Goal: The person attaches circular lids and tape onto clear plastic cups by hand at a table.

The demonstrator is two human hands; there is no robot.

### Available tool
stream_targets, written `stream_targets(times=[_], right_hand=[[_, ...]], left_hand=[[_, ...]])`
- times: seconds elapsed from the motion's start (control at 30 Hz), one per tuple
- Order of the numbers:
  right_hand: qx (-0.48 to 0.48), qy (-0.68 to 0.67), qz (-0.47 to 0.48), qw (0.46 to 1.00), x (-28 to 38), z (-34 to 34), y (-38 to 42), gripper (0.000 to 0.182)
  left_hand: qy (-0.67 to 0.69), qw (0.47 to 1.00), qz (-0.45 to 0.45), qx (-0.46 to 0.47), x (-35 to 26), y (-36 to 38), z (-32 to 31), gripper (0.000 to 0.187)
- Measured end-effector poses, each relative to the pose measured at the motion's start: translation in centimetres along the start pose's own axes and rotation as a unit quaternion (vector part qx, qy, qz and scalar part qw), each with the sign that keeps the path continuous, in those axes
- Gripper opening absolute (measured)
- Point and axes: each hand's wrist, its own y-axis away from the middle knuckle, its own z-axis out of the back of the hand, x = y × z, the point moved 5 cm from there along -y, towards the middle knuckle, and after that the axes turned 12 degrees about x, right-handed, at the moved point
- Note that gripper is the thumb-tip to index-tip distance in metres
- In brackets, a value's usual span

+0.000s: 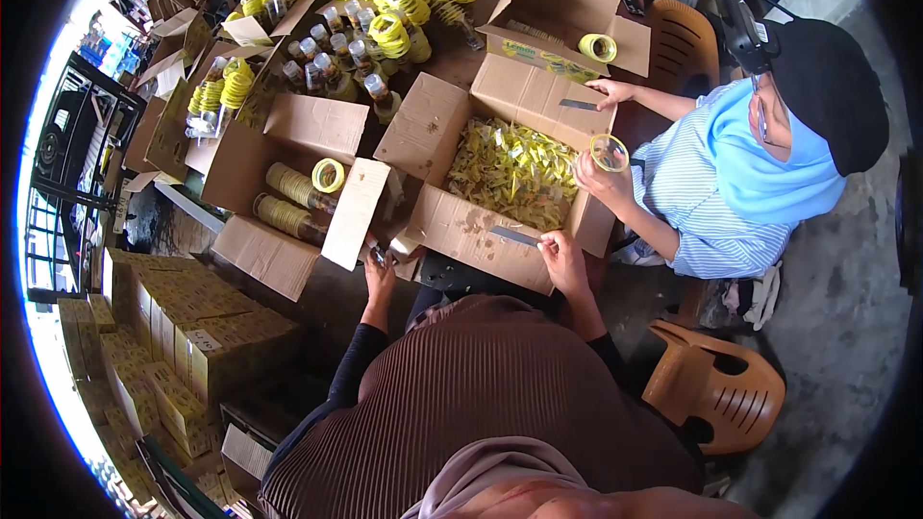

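Note:
My right hand [564,262] grips one end of a flat grey metal blade [516,236], which lies over the near flap of an open cardboard box [452,221]. Inside that box is a heap of yellow plastic scraps [510,168]. At the left, my left hand [380,274] is closed beside a raised flap [356,216] of a second carton. Something small and shiny shows at its fingertips, too small to name. This second carton holds stacks of yellow rings [288,183] and one upright yellow-rimmed clear cup [328,175].
To the right, a co-worker [740,173] holds a similar blade [579,105] and a clear yellow-rimmed cup [609,153]. Capped bottles [336,53] and yellow ring stacks [399,0] crowd the table's back. Stacked cartons [183,327] stand lower left; an orange chair [716,389] sits lower right.

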Motion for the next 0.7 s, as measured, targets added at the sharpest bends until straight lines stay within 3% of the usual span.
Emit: stream_targets(times=[0.07, 0.13, 0.23, 0.27, 0.3, 0.33, 0.37, 0.43, 0.53, 0.67, 0.7], right_hand=[[-0.01, 0.007, -0.001, 1.0, -0.2, 0.2, -0.2, 0.015], [-0.034, 0.017, 0.036, 0.999, 0.2, 0.6, -1.0, 0.017], [-0.025, 0.049, 0.02, 0.998, -0.1, 0.2, -3.6, 0.02], [-0.026, 0.049, 0.021, 0.998, -0.1, 0.0, -4.9, 0.02], [-0.035, 0.133, 0.044, 0.99, 0.2, -0.2, -6.4, 0.023], [-0.044, 0.217, 0.067, 0.973, 0.7, -0.4, -7.7, 0.026], [-0.047, 0.218, 0.068, 0.973, 0.9, -0.6, -8.9, 0.026], [0.021, 0.282, 0.01, 0.959, 0.6, -1.5, -11.1, 0.032], [0.044, 0.402, 0.014, 0.915, -2.8, -3.8, -14.0, 0.053], [0.056, 0.398, 0.012, 0.916, -5.0, -4.1, -14.6, 0.053], [0.036, 0.337, 0.004, 0.941, -4.0, -3.1, -13.9, 0.053]], left_hand=[[-0.183, 0.968, -0.155, -0.068, -0.3, -0.5, 0.0, 0.048], [-0.134, 0.972, -0.17, -0.088, -3.5, 0.5, 0.6, 0.046], [-0.118, 0.984, -0.128, -0.029, -8.8, 2.5, 0.9, 0.045], [-0.144, 0.973, -0.176, -0.039, -10.4, 3.1, 0.9, 0.045], [-0.168, 0.958, -0.225, -0.049, -11.8, 3.7, 0.7, 0.045], [-0.168, 0.958, -0.228, -0.049, -12.7, 4.0, 0.6, 0.045], [-0.171, 0.95, -0.255, -0.049, -13.9, 4.4, 0.4, 0.045], [-0.185, 0.933, -0.304, -0.055, -16.1, 5.2, -0.2, 0.043], [-0.151, 0.929, -0.337, -0.027, -17.6, 5.2, -1.4, 0.038], [-0.134, 0.923, -0.36, -0.006, -19.8, 5.4, -3.2, 0.035], [-0.133, 0.925, -0.356, 0.017, -20.8, 5.6, -3.6, 0.036]])
